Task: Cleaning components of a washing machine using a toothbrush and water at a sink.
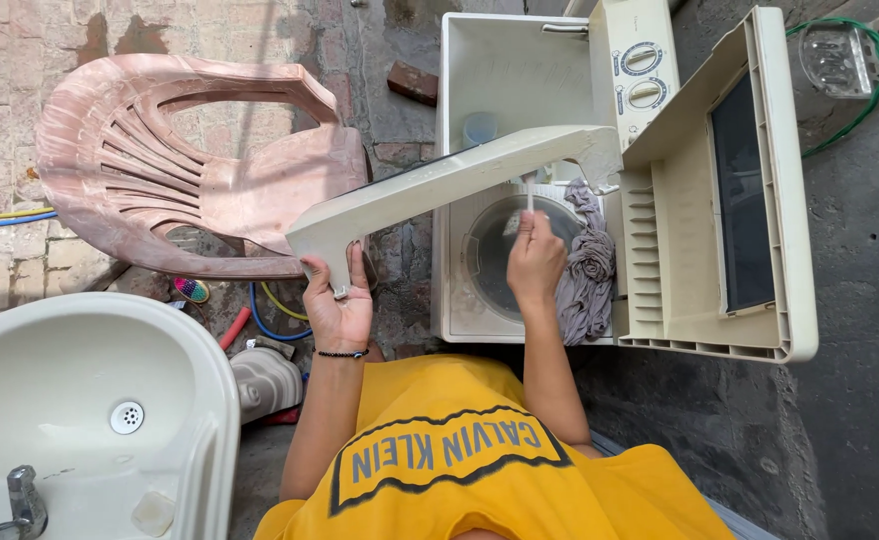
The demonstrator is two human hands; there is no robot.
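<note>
A cream washing-machine lid [440, 185] is held up at its near corner by the left hand [338, 300], fingers closed on its edge. A thin white brush [528, 200] is pinched in the right hand [535, 262] above the spin tub [490, 250], beside a grey cloth [590, 270].

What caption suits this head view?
Left hand lifts a cream lid; right hand holds a toothbrush over the washer tub.
</note>
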